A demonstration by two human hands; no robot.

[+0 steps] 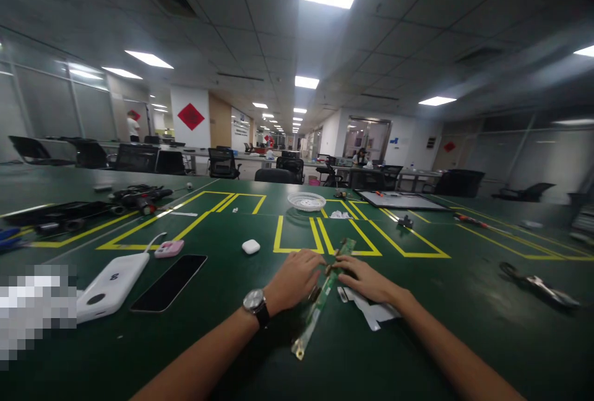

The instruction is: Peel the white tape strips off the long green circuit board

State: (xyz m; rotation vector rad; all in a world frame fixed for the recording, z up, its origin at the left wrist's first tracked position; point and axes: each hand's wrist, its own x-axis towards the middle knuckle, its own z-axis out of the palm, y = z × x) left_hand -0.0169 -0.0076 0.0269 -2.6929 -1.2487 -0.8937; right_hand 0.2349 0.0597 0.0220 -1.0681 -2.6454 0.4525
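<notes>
A long, narrow green circuit board lies at a slant in front of me, its near end tapering to a brass-coloured hole. My left hand, with a watch on the wrist, curls its fingers against the board's left side near the far end. From the other side, my right hand grips the same stretch, fingertips on its edge. What lies between the two sets of fingertips is partly hidden. Under and beside my right hand are crumpled white paper pieces.
Left of my hands lie a black phone, a white power bank, a pink case and a white earbud case. A white basket stands farther back. Pliers-like tool at right; power tools at far left.
</notes>
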